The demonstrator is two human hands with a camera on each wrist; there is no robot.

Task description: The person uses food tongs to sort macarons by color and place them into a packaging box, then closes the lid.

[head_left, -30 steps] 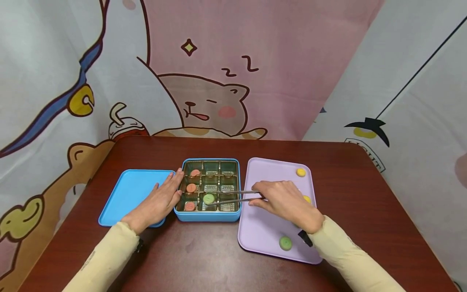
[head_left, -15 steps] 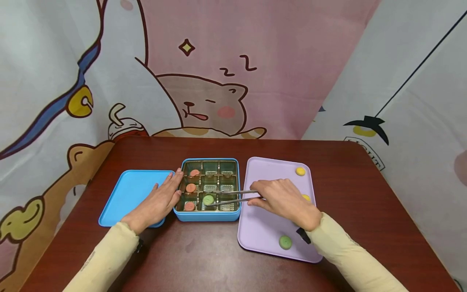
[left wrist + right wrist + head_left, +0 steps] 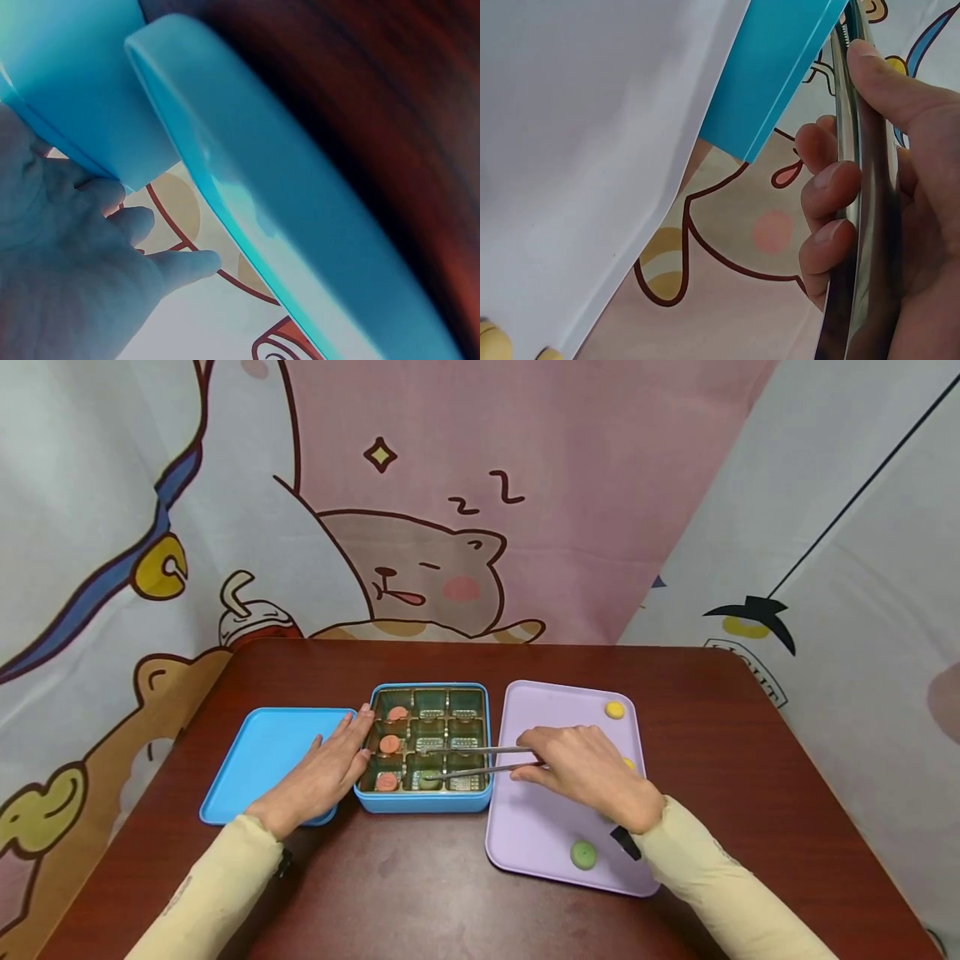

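A blue box (image 3: 423,803) with a gold compartment insert stands mid-table. My left hand (image 3: 318,777) rests along its left side, fingers straight; the left wrist view shows that hand (image 3: 82,240) against the blue wall. My right hand (image 3: 588,772) grips metal tongs (image 3: 487,750), reaching over the box from the right with their tips apart. Fingers and thumb wrap the tongs (image 3: 866,217) in the right wrist view. Below the tips, a round green macaron-like piece (image 3: 431,784) lies in the front middle compartment. Coral pieces (image 3: 389,744) sit in the left column.
Right of the box is a lilac tray (image 3: 536,835) bearing a green piece (image 3: 583,855) and yellow pieces (image 3: 615,710). Part of the tray is hidden by my right hand. A blue lid (image 3: 266,752) lies left, partly under my left forearm.
The green piece has dropped from between the tongs' tips to lie lower in the front middle compartment. Both hands have stayed nearly where they were.
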